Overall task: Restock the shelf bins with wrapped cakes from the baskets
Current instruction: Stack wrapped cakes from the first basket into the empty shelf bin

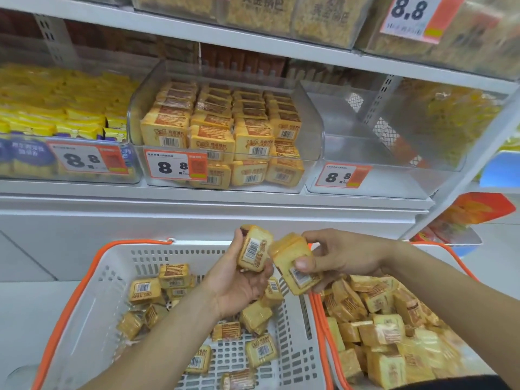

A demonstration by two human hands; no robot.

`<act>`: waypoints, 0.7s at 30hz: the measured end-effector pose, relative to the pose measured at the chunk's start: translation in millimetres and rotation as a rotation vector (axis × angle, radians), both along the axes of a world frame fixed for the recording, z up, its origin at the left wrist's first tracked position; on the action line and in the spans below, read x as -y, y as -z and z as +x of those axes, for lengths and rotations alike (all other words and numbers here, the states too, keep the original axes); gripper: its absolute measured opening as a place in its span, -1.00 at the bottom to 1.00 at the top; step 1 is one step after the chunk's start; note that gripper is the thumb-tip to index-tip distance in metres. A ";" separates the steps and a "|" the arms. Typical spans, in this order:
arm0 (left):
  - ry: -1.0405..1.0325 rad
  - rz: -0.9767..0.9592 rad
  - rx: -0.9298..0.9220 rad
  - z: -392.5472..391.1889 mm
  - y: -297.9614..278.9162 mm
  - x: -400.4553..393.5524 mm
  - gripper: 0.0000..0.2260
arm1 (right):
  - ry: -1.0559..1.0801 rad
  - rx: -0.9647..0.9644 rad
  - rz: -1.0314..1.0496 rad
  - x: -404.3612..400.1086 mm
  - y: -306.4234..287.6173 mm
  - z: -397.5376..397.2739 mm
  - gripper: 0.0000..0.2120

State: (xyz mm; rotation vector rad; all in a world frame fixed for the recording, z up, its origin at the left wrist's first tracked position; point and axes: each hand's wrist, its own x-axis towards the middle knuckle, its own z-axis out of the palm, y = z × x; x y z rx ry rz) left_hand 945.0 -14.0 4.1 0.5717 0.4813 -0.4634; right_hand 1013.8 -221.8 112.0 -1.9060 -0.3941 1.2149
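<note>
My left hand (pixel 239 288) holds one wrapped cake (pixel 254 249) upright above the left basket (pixel 92 299), barcode facing me. My right hand (pixel 340 254) grips a second wrapped cake (pixel 292 266) right beside it, tilted, over the gap between the baskets. The left basket is white with an orange rim and has several loose cakes (pixel 171 280) on its floor. The right basket (pixel 319 313) is piled high with cakes (pixel 388 333). On the shelf, the middle clear bin (pixel 140 108) holds rows of the same cakes (pixel 225 128). The clear bin to its right (pixel 351 142) has nothing in it.
A clear bin of yellow packets (pixel 56 114) stands on the left of the shelf. Price tags reading 8.8 (pixel 174 167) hang on the bin fronts. Another shelf (pixel 253 43) with clear boxes runs overhead. A white shelf ledge (pixel 197 209) juts out between the bins and the baskets.
</note>
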 end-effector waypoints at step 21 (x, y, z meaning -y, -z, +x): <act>-0.104 0.170 0.386 -2.9 -22.1 -0.4 -0.54 | 0.158 0.293 0.238 -2.1 4.4 6.6 -0.69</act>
